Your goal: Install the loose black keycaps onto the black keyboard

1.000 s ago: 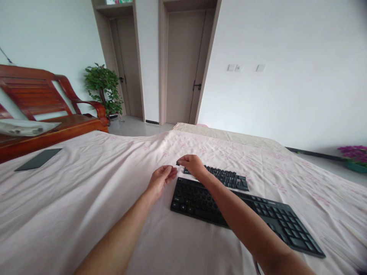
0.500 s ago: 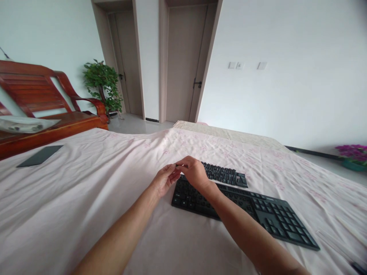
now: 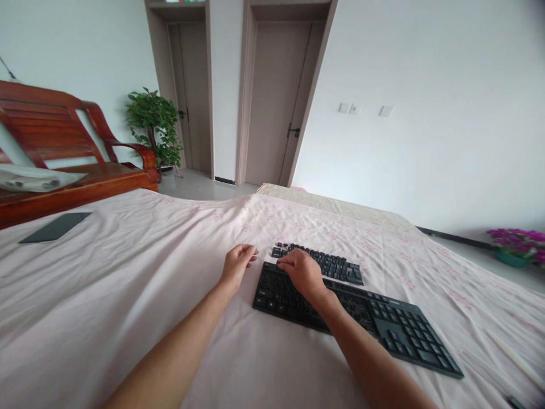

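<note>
Pinching a small dark key (image 3: 279, 263) in the right hand (image 3: 303, 272), with thumb and forefinger clamped on it, at the far edge of a black keyboard (image 3: 385, 326), near its left end. Holding the left hand (image 3: 237, 266) beside that end, over a pale pink sheet (image 3: 128, 295); cannot tell its fingers as meeting or slightly apart. Seeing loose black keys (image 3: 336, 264) in close rows on the sheet just beyond the keyboard, partly hidden behind the right hand. Having the keyboard flat on the sheet at a slant, number pad (image 3: 434, 338) to the right, and crossing it with the right forearm (image 3: 361, 341). Noting a dark flat panel (image 3: 57, 227) well apart to the left, past it a reddish wooden bench (image 3: 46, 128) with a leafy plant (image 3: 155, 122) beside it. Facing two grey-brown doors (image 3: 276, 96), with purple flowers (image 3: 517, 238) at far right.
</note>
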A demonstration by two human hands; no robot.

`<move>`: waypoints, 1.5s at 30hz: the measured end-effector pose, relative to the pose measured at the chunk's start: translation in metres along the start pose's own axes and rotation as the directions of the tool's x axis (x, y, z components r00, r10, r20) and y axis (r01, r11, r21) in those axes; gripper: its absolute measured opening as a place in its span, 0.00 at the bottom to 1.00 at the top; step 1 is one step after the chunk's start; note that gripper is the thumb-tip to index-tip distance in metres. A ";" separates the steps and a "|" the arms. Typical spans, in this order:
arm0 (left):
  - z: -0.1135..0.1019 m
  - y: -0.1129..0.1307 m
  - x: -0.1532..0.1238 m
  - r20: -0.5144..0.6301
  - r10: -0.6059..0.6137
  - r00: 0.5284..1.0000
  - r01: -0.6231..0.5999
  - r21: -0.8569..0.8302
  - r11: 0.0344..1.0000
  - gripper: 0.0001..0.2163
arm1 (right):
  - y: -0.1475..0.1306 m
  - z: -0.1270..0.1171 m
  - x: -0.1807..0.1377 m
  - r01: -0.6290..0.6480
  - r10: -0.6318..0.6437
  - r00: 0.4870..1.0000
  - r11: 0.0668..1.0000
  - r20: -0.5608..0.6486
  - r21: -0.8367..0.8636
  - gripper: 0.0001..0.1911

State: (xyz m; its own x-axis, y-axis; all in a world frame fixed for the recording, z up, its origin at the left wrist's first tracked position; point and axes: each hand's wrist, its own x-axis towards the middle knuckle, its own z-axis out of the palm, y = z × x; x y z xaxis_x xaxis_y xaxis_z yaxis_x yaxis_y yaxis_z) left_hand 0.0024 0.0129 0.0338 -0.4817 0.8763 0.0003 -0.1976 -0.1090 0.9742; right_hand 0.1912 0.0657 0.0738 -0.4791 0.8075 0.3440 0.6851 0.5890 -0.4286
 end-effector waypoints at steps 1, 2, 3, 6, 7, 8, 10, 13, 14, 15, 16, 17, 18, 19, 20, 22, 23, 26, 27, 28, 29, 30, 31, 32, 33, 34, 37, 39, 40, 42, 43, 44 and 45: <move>-0.003 -0.003 0.003 -0.015 0.028 1.000 -0.027 0.044 0.999 0.16 | 0.003 0.001 -0.003 0.000 0.000 1.000 1.000 0.011 -0.025 0.06; -0.005 -0.006 0.005 -0.019 0.044 0.999 -0.042 0.066 0.997 0.16 | 0.004 0.003 -0.006 0.004 -0.003 1.000 0.999 0.015 -0.049 0.06; -0.007 -0.009 0.007 -0.017 0.054 0.998 -0.053 0.081 0.995 0.16 | 0.005 0.004 -0.008 0.010 -0.009 1.000 0.997 0.017 -0.074 0.07; -0.009 -0.015 0.009 0.005 0.069 0.998 -0.069 0.123 0.990 0.15 | 0.005 0.007 -0.011 0.036 -0.033 0.999 0.991 0.018 -0.132 0.08; -0.008 -0.017 0.010 0.011 0.072 0.997 -0.073 0.137 0.988 0.15 | 0.005 0.007 -0.011 0.046 -0.043 0.999 0.988 0.022 -0.145 0.08; -0.008 -0.018 0.010 0.013 0.073 0.997 -0.074 0.146 0.987 0.15 | 0.004 0.008 -0.011 0.056 -0.052 0.998 0.986 0.028 -0.156 0.08; -0.007 -0.018 0.009 0.014 0.070 0.997 -0.071 0.149 0.986 0.15 | 0.004 0.009 -0.010 0.072 -0.065 0.997 0.983 0.043 -0.171 0.08; -0.007 -0.017 0.009 0.013 0.061 0.998 -0.062 0.157 0.986 0.14 | 0.002 0.010 -0.008 0.082 -0.073 0.996 0.979 0.054 -0.186 0.08; -0.007 -0.016 0.009 0.015 0.059 0.998 -0.061 0.164 0.985 0.14 | 0.002 0.010 -0.008 0.087 -0.077 0.995 0.978 0.058 -0.190 0.08; -0.007 -0.016 0.009 0.017 0.059 0.998 -0.061 0.170 0.984 0.13 | 0.001 0.010 -0.007 0.091 -0.080 0.995 0.977 0.063 -0.193 0.08; -0.007 -0.015 0.009 0.018 0.059 0.998 -0.061 0.175 0.983 0.13 | 0.000 0.010 -0.007 0.094 -0.082 0.994 0.977 0.069 -0.193 0.08; -0.007 -0.015 0.008 0.020 0.060 0.998 -0.063 0.178 0.982 0.13 | 0.000 0.010 -0.006 0.091 -0.079 0.994 0.977 0.070 -0.193 0.08; -0.007 -0.015 0.008 0.021 0.063 0.998 -0.065 0.180 0.982 0.13 | 0.000 0.010 -0.006 0.084 -0.072 0.995 0.978 0.069 -0.190 0.08; -0.008 -0.015 0.008 0.022 0.065 0.998 -0.068 0.181 0.981 0.13 | 0.000 0.010 -0.006 0.073 -0.061 0.996 0.980 0.065 -0.188 0.09; -0.008 -0.015 0.008 0.023 0.067 0.997 -0.070 0.182 0.981 0.13 | 0.000 0.010 -0.006 0.059 -0.048 0.997 0.981 0.061 -0.186 0.09; -0.008 -0.016 0.008 0.026 0.069 0.997 -0.073 0.182 0.981 0.13 | 0.000 0.010 -0.006 0.037 -0.026 0.998 0.982 0.059 -0.187 0.09; -0.008 -0.017 0.009 0.028 0.069 0.997 -0.073 0.183 0.980 0.13 | 0.001 0.010 -0.005 0.031 -0.020 0.998 0.982 0.060 -0.188 0.09; -0.008 -0.019 0.009 0.030 0.068 0.997 -0.072 0.188 0.980 0.13 | 0.000 0.009 -0.005 0.034 -0.023 0.998 0.983 0.063 -0.179 0.08; -0.008 -0.019 0.009 0.031 0.067 0.997 -0.072 0.188 0.980 0.13 | -0.001 0.009 -0.005 0.039 -0.028 0.997 0.984 0.065 -0.176 0.08; -0.008 -0.019 0.009 0.032 0.068 0.997 -0.073 0.186 0.980 0.12 | -0.002 0.010 -0.005 0.043 -0.031 0.997 0.984 0.069 -0.174 0.07; -0.008 -0.019 0.009 0.033 0.068 0.997 -0.073 0.184 0.980 0.12 | -0.002 0.010 -0.005 0.047 -0.035 0.997 0.984 0.071 -0.174 0.08; -0.008 -0.019 0.009 0.033 0.069 0.997 -0.074 0.183 0.980 0.12 | -0.003 0.011 -0.006 0.050 -0.038 0.997 0.983 0.069 -0.176 0.08; -0.008 -0.018 0.009 0.035 0.071 0.997 -0.076 0.183 0.980 0.12 | -0.003 0.011 -0.006 0.051 -0.040 0.997 0.982 0.062 -0.181 0.08; -0.008 -0.018 0.009 0.037 0.073 0.997 -0.079 0.187 0.979 0.12 | -0.003 0.012 -0.007 0.052 -0.043 0.998 0.981 0.051 -0.186 0.08; -0.008 -0.018 0.009 0.039 0.075 0.996 -0.082 0.192 0.978 0.12 | -0.002 0.014 -0.007 0.053 -0.045 0.998 0.980 0.042 -0.191 0.08; -0.008 -0.019 0.009 0.041 0.078 0.996 -0.085 0.198 0.976 0.12 | -0.002 0.015 -0.007 0.053 -0.048 0.998 0.979 0.035 -0.196 0.08; -0.008 -0.020 0.010 0.053 0.087 0.995 -0.097 0.224 0.970 0.12 | -0.002 0.017 -0.008 0.056 -0.052 0.998 0.977 0.026 -0.206 0.08; -0.008 -0.022 0.010 0.061 0.097 0.993 -0.109 0.241 0.964 0.12 | -0.002 0.017 -0.008 0.050 -0.046 0.999 0.978 0.023 -0.204 0.09; -0.008 -0.022 0.010 0.065 0.104 0.992 -0.117 0.249 0.961 0.12 | -0.002 0.017 -0.009 0.043 -0.039 0.999 0.979 0.021 -0.199 0.09; -0.008 -0.023 0.010 0.068 0.119 0.991 -0.133 0.264 0.955 0.11 | -0.001 0.017 -0.009 0.026 -0.023 1.000 0.983 0.014 -0.184 0.09; -0.008 -0.024 0.010 0.070 0.125 0.990 -0.140 0.270 0.953 0.11 | 0.000 0.017 -0.009 0.017 -0.015 1.000 0.984 0.009 -0.176 0.09; -0.008 -0.024 0.010 0.073 0.132 0.989 -0.147 0.278 0.949 0.11 | 0.001 0.017 -0.009 0.010 -0.010 1.000 0.986 0.004 -0.169 0.09; -0.008 -0.024 0.010 0.076 0.138 0.987 -0.155 0.290 0.945 0.10 | 0.002 0.017 -0.009 0.007 -0.007 1.000 0.986 0.001 -0.164 0.09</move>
State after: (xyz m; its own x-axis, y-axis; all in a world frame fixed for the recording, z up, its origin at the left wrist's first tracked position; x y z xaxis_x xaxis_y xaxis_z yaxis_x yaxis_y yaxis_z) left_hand -0.0039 0.0203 0.0090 -0.4384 0.8858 0.1523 0.1352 -0.1025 0.9855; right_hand 0.1874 0.0605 0.0554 -0.4843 0.8035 0.3462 0.7624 0.5817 -0.2835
